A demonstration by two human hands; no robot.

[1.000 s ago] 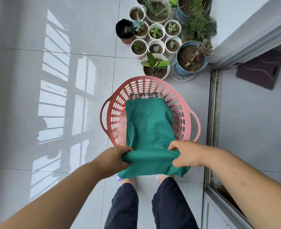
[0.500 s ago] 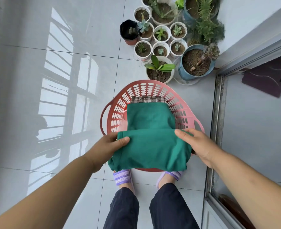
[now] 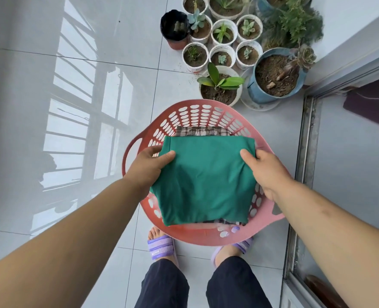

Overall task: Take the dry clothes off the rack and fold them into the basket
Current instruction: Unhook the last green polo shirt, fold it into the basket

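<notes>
Head view. Folded green garment (image 3: 206, 178) held flat between both hands, over the pink basket (image 3: 206, 111). Left hand (image 3: 148, 170) grips its left edge, thumb on top, fingers curled beneath. Right hand (image 3: 266, 172) grips the right edge the same way. Garment sits between the hands and hides most of the basket's inside. Checked cloth (image 3: 202, 131) shows under it at the far and near edges. Potted plants (image 3: 220, 85) just beyond the basket. Purple slippers (image 3: 160, 247) at its near rim.
</notes>
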